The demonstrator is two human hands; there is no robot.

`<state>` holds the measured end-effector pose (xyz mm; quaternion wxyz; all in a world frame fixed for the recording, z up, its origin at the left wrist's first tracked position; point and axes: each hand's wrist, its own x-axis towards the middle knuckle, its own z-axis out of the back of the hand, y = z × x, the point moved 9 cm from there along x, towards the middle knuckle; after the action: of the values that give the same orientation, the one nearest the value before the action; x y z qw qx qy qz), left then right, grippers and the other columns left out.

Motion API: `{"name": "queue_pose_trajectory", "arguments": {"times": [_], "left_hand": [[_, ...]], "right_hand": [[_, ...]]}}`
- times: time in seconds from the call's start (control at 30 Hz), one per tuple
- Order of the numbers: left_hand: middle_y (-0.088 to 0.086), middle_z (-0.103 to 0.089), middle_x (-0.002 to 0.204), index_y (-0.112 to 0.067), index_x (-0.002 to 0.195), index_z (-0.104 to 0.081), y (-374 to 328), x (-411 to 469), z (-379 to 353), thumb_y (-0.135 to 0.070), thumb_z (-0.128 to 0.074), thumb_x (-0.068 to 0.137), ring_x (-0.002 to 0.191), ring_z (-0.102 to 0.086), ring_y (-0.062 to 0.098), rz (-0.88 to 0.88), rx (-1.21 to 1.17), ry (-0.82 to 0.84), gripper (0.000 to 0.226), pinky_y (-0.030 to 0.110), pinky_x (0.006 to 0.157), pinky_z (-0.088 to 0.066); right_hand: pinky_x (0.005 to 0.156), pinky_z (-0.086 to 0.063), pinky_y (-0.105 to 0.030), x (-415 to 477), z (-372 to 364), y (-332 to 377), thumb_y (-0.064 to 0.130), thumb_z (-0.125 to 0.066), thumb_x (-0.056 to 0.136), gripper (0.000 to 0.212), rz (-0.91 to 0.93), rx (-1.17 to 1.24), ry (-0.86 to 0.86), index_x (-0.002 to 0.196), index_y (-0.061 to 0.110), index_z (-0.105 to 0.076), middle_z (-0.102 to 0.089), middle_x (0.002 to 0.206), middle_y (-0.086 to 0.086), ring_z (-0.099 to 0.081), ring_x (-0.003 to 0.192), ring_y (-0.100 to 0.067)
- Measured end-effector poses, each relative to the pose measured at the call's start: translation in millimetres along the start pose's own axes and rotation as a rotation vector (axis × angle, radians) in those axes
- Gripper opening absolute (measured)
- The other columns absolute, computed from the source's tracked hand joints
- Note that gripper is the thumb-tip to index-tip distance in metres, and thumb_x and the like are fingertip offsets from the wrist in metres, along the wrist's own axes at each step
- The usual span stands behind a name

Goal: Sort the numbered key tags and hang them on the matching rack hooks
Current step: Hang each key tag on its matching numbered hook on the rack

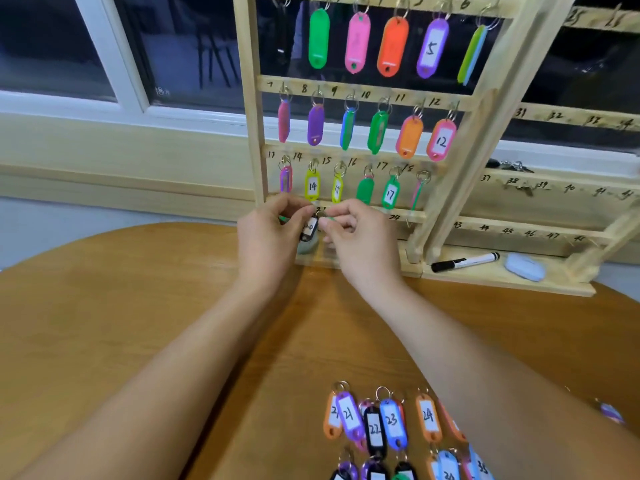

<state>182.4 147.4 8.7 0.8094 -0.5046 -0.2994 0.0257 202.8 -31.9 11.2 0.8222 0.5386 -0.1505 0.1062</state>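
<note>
A wooden key rack (450, 188) with numbered hooks stands at the table's far edge; coloured tags hang on its upper three rows. At the fourth row, my left hand (270, 233) and my right hand (356, 237) meet. Between them hangs a black tag (309, 229) with a white label, its ring (321, 215) pinched by my right fingers. My left fingers pinch something thin and green beside the tag. Several loose numbered tags (384, 427), among them 21, 22, 23 and 24, lie on the table near me.
A second numbered rack (554, 199) stands to the right, its hooks mostly bare. A black marker (464, 262) and a pale blue eraser (524, 267) lie on its base. The round wooden table (138, 323) and a window (104, 46) lie around.
</note>
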Motion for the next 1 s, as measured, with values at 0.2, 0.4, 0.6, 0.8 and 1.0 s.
{"name": "queue_pose_trajectory", "arguments": {"times": [0.2, 0.4, 0.6, 0.8, 1.0], "left_hand": [[-0.013, -0.074, 0.079, -0.029, 0.092, -0.079, -4.7, 5.8, -1.3, -0.034, -0.078, 0.094, 0.07, -0.069, 0.006, -0.034, 0.11, 0.017, 0.006, 0.037, 0.07, -0.059], [-0.01, -0.074, 0.069, -0.03, 0.086, -0.078, 1.4, 4.5, 0.9, -0.043, -0.078, 0.093, 0.059, -0.07, 0.008, 0.018, 0.114, 0.022, 0.015, 0.036, 0.069, -0.059], [-0.009, -0.073, 0.066, -0.032, 0.089, -0.079, 1.9, -0.7, 1.9, -0.048, -0.073, 0.098, 0.054, -0.07, 0.007, 0.034, 0.104, 0.047, 0.02, 0.038, 0.069, -0.058], [-0.009, -0.075, 0.071, -0.029, 0.09, -0.079, 2.2, -10.1, 4.7, -0.038, -0.07, 0.102, 0.047, -0.068, 0.006, 0.049, 0.12, 0.077, 0.017, 0.031, 0.071, -0.058], [-0.012, -0.075, 0.075, -0.031, 0.091, -0.076, 10.3, -14.1, 13.8, -0.045, -0.068, 0.099, 0.061, -0.07, 0.008, 0.047, 0.194, 0.062, 0.018, 0.036, 0.078, -0.057]], "right_hand": [[0.068, -0.06, -0.037, 6.7, 1.1, 2.7, 0.026, -0.074, 0.098, 0.005, 0.037, -0.125, -0.035, 0.093, 0.026, -0.072, -0.076, 0.075, 0.009, -0.071, 0.059, -0.004], [0.063, -0.061, -0.041, 15.0, -7.5, 13.0, 0.043, -0.068, 0.091, 0.008, 0.104, -0.264, -0.049, 0.09, 0.035, -0.07, -0.075, 0.079, 0.006, -0.074, 0.067, -0.022], [0.063, -0.061, -0.043, 20.6, -13.1, 14.8, 0.04, -0.067, 0.095, 0.01, 0.122, -0.346, -0.023, 0.091, 0.032, -0.07, -0.073, 0.08, 0.005, -0.073, 0.067, -0.025], [0.066, -0.061, -0.041, 20.8, -18.8, 14.1, 0.036, -0.07, 0.095, 0.005, 0.105, -0.413, 0.002, 0.097, 0.036, -0.066, -0.072, 0.084, 0.005, -0.074, 0.069, -0.027], [0.063, -0.06, -0.04, 15.7, -20.6, 15.4, 0.032, -0.069, 0.097, 0.01, 0.14, -0.396, -0.004, 0.091, 0.033, -0.062, -0.072, 0.078, 0.005, -0.071, 0.063, -0.026]]}}
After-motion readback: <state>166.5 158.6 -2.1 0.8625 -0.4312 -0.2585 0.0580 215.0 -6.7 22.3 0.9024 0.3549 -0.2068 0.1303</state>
